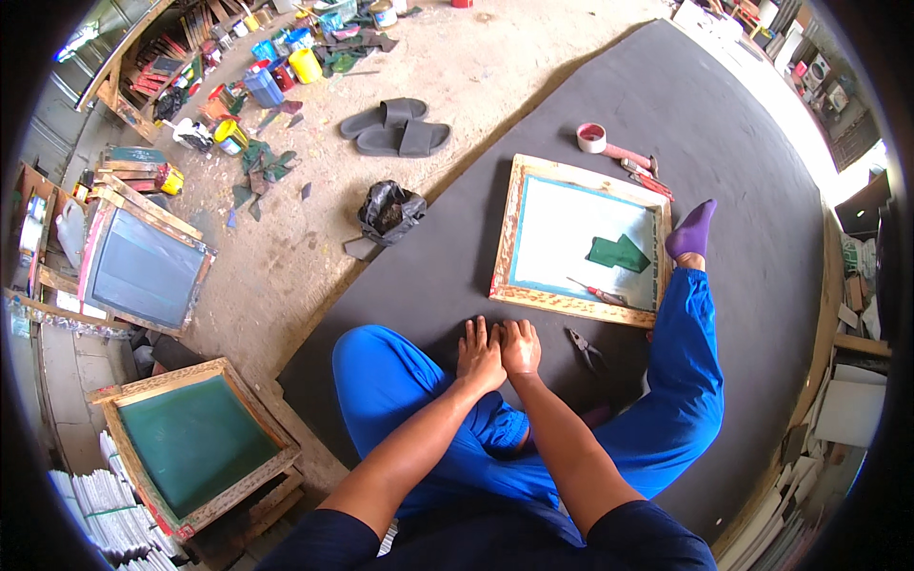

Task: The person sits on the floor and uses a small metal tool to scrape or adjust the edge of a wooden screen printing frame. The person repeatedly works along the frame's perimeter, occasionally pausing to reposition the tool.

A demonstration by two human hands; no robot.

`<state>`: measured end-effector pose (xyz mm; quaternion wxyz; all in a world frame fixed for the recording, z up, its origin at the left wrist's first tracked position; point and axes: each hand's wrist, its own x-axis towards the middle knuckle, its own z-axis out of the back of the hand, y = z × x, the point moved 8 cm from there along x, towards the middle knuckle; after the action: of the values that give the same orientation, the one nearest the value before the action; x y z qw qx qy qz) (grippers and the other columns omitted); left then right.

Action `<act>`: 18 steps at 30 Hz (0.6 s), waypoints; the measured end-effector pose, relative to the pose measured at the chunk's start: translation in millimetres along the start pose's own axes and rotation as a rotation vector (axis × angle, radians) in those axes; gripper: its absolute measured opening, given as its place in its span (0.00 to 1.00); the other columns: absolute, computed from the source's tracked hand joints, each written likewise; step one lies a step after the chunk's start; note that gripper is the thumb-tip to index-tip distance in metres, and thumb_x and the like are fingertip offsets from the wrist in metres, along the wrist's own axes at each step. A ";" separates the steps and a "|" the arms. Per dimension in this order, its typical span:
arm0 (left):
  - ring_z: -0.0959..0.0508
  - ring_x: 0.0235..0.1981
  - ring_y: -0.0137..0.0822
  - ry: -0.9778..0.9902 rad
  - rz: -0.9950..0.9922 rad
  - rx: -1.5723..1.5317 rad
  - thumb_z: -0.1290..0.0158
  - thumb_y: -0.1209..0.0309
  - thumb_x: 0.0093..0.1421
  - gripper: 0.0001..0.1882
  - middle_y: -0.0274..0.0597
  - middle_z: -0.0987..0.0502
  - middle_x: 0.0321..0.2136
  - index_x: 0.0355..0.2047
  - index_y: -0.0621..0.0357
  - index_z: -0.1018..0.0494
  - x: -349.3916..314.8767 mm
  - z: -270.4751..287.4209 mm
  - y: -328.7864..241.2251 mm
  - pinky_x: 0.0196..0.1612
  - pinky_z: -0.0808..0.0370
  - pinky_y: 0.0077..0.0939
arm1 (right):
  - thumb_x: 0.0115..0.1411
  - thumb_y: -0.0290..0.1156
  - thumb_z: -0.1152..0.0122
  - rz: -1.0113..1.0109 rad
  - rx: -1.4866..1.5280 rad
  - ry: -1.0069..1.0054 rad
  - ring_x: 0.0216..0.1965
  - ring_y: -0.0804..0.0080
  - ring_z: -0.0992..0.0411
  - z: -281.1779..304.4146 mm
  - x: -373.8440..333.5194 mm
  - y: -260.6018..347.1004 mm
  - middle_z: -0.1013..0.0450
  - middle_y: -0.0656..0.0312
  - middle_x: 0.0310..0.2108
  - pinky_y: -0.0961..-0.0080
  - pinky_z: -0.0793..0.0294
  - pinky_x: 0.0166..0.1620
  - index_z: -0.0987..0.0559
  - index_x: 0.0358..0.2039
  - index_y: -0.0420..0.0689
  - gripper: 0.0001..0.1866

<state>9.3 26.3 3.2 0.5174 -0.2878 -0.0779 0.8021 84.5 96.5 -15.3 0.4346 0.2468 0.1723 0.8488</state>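
Observation:
My left hand (pixel 481 354) lies palm down on the dark tabletop-like surface (pixel 419 285), fingers stretched and slightly apart. Against it rests my right hand (pixel 522 346), fingers together and a little bent; neither shows anything held. Just beyond them is a wood-framed screen (pixel 571 308) with white mesh and blue tape edging. On its mesh lie green scraps (pixel 619 253) and a slim red-handled tool (pixel 600 291). Pliers (pixel 586 350) with dark handles lie spread to the right of my hands.
Past the frame sit a tape roll (pixel 591 139) and red-handled tools (pixel 643 176). My purple-socked foot (pixel 693 230) is beside the frame. Left are a black bag (pixel 390 211), slippers (pixel 405 139), a green screen (pixel 195 443), a grey screen (pixel 148 266) and paint containers (pixel 305 65).

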 end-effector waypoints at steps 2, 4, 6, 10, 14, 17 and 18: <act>0.53 0.76 0.68 -0.028 -0.016 0.006 0.46 0.69 0.58 0.42 0.68 0.53 0.75 0.74 0.63 0.44 1.3 -2.6 1.8 0.72 0.46 0.66 | 0.63 0.32 0.37 0.037 -0.028 0.010 0.38 0.50 0.24 -1.7 -0.8 0.5 0.25 0.53 0.36 0.56 0.22 0.42 0.20 0.38 0.45 0.06; 0.52 0.76 0.69 -0.040 -0.025 -0.004 0.46 0.69 0.58 0.43 0.68 0.52 0.75 0.74 0.63 0.44 0.0 -0.9 0.9 0.72 0.45 0.66 | 0.61 0.33 0.38 0.107 -0.108 0.036 0.37 0.53 0.24 -3.4 -1.6 4.6 0.26 0.54 0.34 0.59 0.20 0.39 0.21 0.36 0.45 0.06; 0.51 0.75 0.69 -0.044 -0.030 -0.029 0.45 0.69 0.58 0.43 0.69 0.51 0.74 0.73 0.63 0.44 -2.4 0.0 0.7 0.72 0.45 0.66 | 0.60 0.33 0.39 0.222 -0.189 0.042 0.35 0.56 0.23 -3.6 -1.5 7.5 0.26 0.55 0.33 0.63 0.18 0.34 0.23 0.34 0.46 0.06; 0.49 0.74 0.71 -0.056 -0.055 -0.052 0.43 0.70 0.56 0.44 0.69 0.49 0.74 0.73 0.62 0.43 -3.3 -2.2 -0.3 0.71 0.44 0.66 | 0.60 0.33 0.40 0.271 -0.228 0.139 0.35 0.54 0.22 -12.1 -0.3 -2.2 0.26 0.54 0.33 0.60 0.17 0.34 0.23 0.34 0.45 0.06; 0.50 0.75 0.70 -0.083 -0.075 -0.072 0.43 0.69 0.56 0.45 0.69 0.48 0.73 0.74 0.59 0.45 0.5 -8.3 3.6 0.72 0.44 0.65 | 0.63 0.33 0.41 0.223 -0.132 0.246 0.36 0.50 0.22 -13.3 9.3 -13.6 0.26 0.51 0.35 0.56 0.18 0.38 0.23 0.38 0.44 0.07; 0.50 0.75 0.69 -0.056 -0.040 -0.082 0.42 0.68 0.57 0.45 0.68 0.48 0.73 0.74 0.59 0.45 -1.0 -9.3 10.1 0.71 0.43 0.64 | 0.66 0.31 0.45 0.016 0.009 0.348 0.39 0.42 0.21 -2.8 16.6 -9.1 0.24 0.46 0.39 0.49 0.20 0.42 0.22 0.38 0.42 0.07; 0.50 0.75 0.68 -0.040 -0.037 -0.090 0.42 0.68 0.57 0.45 0.68 0.48 0.73 0.74 0.59 0.46 0.5 -11.4 6.9 0.71 0.42 0.63 | 0.66 0.30 0.44 -0.113 0.115 0.249 0.42 0.41 0.21 3.6 18.0 -19.8 0.21 0.45 0.40 0.48 0.21 0.44 0.19 0.36 0.41 0.08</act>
<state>9.9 21.7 -9.3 0.5171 -0.2932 -0.1299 0.7936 90.5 122.7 -17.5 0.4420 0.1540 0.2866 0.8359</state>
